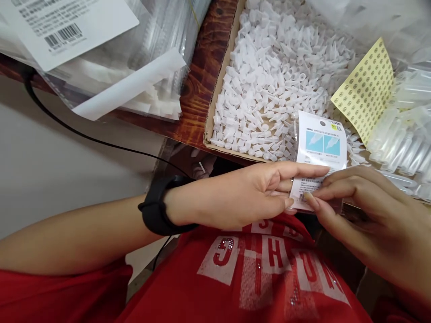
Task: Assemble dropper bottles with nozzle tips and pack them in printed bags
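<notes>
A clear plastic packet with a white printed card [321,123] inside rests across the fingers of my left hand [242,193], which wears a black wristband. My left thumb lies along the packet's lower left edge, and the index finger stretches over its front. My right hand [363,206] is over the lower right of the packet, thumb and fingertips closed together against its face. Whatever those fingertips pinch is too small or hidden to make out. Just beyond the packet, a shallow cardboard box [210,130] holds a heap of small white plastic nozzle tips [269,76].
A yellow sheet of small round stickers [365,89] leans on the heap. Clear plastic tubes [404,143] lie at the right. Clear bags [155,36] and a white barcode card [81,27] are stacked on the wooden table [208,54]. A black cable [101,139] hangs below its edge.
</notes>
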`<state>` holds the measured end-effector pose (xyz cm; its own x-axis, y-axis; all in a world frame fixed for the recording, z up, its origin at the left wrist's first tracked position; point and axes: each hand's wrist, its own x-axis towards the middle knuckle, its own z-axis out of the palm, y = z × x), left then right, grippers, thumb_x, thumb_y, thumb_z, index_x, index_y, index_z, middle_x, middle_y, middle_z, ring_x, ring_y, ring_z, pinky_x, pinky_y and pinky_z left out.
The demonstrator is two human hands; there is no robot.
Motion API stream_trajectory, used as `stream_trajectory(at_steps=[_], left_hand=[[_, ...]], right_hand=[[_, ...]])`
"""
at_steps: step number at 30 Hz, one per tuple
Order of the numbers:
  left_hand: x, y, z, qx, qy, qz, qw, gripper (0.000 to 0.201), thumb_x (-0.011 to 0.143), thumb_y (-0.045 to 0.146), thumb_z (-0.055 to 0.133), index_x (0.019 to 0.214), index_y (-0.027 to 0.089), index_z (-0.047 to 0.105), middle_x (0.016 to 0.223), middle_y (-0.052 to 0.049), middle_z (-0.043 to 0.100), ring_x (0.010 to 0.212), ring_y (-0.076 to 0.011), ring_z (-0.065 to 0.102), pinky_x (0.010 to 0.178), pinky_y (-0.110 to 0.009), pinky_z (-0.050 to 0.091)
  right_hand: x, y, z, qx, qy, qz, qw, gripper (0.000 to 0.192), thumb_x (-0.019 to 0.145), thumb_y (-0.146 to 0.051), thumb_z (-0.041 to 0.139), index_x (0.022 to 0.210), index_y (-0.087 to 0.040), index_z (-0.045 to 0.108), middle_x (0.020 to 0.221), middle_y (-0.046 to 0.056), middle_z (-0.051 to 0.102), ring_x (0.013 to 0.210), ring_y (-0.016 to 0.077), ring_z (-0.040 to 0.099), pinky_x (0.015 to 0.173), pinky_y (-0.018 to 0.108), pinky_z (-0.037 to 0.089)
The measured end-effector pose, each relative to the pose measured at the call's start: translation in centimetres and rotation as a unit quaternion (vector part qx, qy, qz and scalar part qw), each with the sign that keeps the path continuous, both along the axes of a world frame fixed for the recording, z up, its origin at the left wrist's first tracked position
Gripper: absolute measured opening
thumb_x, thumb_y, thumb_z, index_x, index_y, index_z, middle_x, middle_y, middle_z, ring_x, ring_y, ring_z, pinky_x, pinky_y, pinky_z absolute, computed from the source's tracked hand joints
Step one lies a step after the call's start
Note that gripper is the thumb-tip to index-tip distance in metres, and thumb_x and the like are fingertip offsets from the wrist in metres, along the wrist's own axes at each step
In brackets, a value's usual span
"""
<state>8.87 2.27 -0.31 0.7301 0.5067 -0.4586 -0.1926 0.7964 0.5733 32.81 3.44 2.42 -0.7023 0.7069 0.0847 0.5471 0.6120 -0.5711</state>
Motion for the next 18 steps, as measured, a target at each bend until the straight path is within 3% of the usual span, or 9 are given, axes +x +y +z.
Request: stream_trajectory(at_steps=[2,5,8,11,18], left_hand=[[-0.05,0.08,-0.03,-0.011,-0.008,-0.005,1.000,0.061,0.105,0.012,0.060,0.163,0.028,0.049,0.117,-0.001,0.081,0.111,-0.0117,0.075,0.100,-0.023,0.055],[-0.17,0.13,-0.23,-0.016,-0.006,-0.005,1.000,0.063,0.103,0.014,0.065,0.162,0.031,0.051,0.103,0.002,0.081,0.099,-0.0096,0.077,0.095,-0.020,0.057],[-0.27,0.06,-0.47,0.000,0.014,-0.003,1.000,0.066,0.097,0.019,0.074,0.159,0.034,0.057,0.089,0.004,0.080,0.088,-0.0134,0.078,0.084,-0.021,0.061],[-0.38,-0.02,-0.57,0.019,0.011,-0.001,1.000,0.070,0.092,0.022,0.080,0.158,0.034,0.059,0.092,0.000,0.082,0.085,-0.0168,0.078,0.076,-0.023,0.062],[-0.42,-0.06,-0.34,0.008,0.001,-0.011,1.000,0.074,0.094,0.015,0.071,0.163,0.035,0.052,0.084,0.002,0.079,0.076,-0.0134,0.075,0.066,-0.019,0.058]], right_hand=[[-0.05,0.14,0.02,-0.012,-0.003,-0.006,1.000,0.008,0.102,-0.024,0.069,0.095,-0.022,0.069,0.090,0.002,0.071,0.085,0.0143,0.068,0.076,0.032,0.052],[-0.13,0.23,0.03,-0.012,-0.012,-0.013,1.000,0.007,0.102,-0.025,0.069,0.095,-0.024,0.068,0.091,0.003,0.071,0.084,0.0153,0.068,0.073,0.032,0.053],[-0.23,0.26,-0.06,-0.001,-0.024,-0.019,1.000,0.008,0.102,-0.024,0.068,0.094,-0.025,0.066,0.090,0.003,0.071,0.082,0.0166,0.069,0.070,0.033,0.053],[-0.27,0.25,-0.18,0.002,-0.028,-0.019,0.999,0.007,0.102,-0.023,0.068,0.096,-0.026,0.066,0.090,0.003,0.071,0.082,0.0182,0.070,0.070,0.034,0.054],[-0.40,0.36,-0.27,-0.003,-0.026,-0.014,1.000,0.006,0.103,-0.023,0.067,0.098,-0.026,0.066,0.092,0.003,0.071,0.084,0.0181,0.070,0.072,0.034,0.054]])
